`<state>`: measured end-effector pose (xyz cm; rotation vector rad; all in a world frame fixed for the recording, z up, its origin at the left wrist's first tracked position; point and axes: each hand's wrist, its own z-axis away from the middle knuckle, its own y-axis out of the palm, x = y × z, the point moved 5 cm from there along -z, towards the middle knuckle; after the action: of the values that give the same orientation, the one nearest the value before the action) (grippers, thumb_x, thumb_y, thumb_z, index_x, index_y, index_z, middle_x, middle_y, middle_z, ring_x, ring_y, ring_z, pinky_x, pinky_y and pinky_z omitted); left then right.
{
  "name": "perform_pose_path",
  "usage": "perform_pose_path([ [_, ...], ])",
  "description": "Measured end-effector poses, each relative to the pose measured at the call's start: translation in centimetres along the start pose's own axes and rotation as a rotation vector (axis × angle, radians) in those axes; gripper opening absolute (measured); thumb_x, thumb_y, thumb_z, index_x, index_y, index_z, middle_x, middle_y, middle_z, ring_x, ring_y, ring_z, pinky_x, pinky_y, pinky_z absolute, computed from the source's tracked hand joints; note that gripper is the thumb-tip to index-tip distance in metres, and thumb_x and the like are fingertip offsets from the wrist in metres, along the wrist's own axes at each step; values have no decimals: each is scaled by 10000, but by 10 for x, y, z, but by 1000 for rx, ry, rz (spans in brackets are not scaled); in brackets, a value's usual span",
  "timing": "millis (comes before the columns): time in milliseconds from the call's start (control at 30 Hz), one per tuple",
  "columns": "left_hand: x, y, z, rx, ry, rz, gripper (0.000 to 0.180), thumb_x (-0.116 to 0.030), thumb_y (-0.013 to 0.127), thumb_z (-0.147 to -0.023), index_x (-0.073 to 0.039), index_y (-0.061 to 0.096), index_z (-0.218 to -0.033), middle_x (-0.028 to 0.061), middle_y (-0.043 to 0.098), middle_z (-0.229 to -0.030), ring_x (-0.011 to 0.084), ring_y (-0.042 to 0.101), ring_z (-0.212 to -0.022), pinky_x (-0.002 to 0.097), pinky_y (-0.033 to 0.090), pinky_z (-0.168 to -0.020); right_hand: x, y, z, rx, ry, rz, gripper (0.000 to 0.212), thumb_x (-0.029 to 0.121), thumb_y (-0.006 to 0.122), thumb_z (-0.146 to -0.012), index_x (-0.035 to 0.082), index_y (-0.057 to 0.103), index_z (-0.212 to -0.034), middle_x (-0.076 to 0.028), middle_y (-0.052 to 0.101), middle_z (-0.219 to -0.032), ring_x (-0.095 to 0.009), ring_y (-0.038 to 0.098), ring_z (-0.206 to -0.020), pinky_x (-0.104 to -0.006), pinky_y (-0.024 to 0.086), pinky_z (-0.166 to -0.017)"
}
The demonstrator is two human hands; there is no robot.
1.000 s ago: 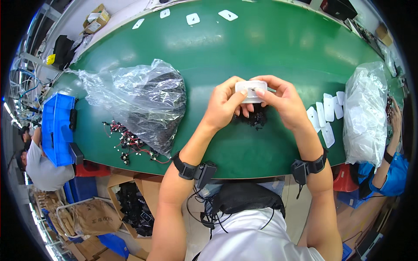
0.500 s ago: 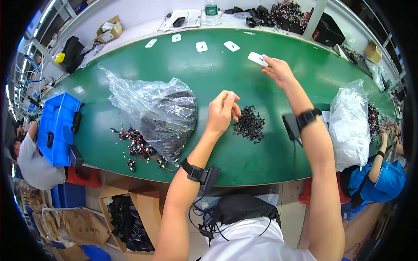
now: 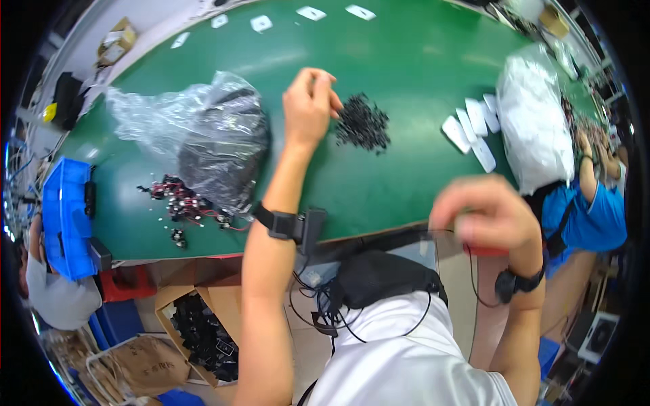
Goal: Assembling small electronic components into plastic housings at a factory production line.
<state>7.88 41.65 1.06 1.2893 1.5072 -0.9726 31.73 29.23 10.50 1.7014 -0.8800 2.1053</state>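
Observation:
Beside a pile of small black parts (image 3: 363,124) on the green table, my left hand (image 3: 308,107) is held with its fingers curled and thumb pressed in; whatever they hold is too small or hidden. My right hand (image 3: 484,213) hovers over the table's near edge at the right, smeared by motion, so its fingers cannot be read. Beyond it, several white cards (image 3: 477,116) lie loosely overlapped. Along the far side is a spaced row of white cards (image 3: 261,24), each with a small dark thing on it.
A clear plastic bag of black parts (image 3: 227,135) lies left of my left hand, wired connectors (image 3: 179,196) in front of it. A blue bin (image 3: 66,227) stands at the left edge, a stuffed white bag (image 3: 535,122) at the right. People sit at both sides.
My right hand has let go of the white card, which now lies in the far row, and has swung back toward me. The view has tilted down; my left hand stays by the pile.

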Motion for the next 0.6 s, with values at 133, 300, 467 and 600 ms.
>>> perform_pose_path([
  [133,-4,8,-4,35,21,-24,237,-188,484,-958,11,597,-895,82,624,-597,107,558,-474,241,438,-459,-86,62,81,176,239,-28,233,200,586,-922,19,670,-1042,-99,698,-956,-239,665,-894,-337,513,-797],
  [300,11,14,-2,94,-20,-18,236,-190,482,-959,6,605,-912,83,635,-617,111,564,-486,237,443,-474,-198,113,135,-459,451,475,379,209,643,-848,69,597,-1197,-162,559,-1251,-334,552,-1133,-420,464,-924],
  [467,15,9,1,127,-40,-51,255,-225,469,-980,-10,604,-965,85,630,-661,99,550,-510,200,375,-464,-201,139,128,-366,324,784,637,376,668,-813,172,459,-1379,-168,320,-1473,-427,279,-1346,-516,278,-1094],
  [600,12,11,-1,146,-29,-70,261,-232,476,-978,-7,607,-974,82,635,-669,100,558,-518,198,386,-470,-217,128,93,-264,344,827,744,481,704,-743,178,457,-1376,-178,327,-1473,-422,230,-1382,-541,251,-1094],
])
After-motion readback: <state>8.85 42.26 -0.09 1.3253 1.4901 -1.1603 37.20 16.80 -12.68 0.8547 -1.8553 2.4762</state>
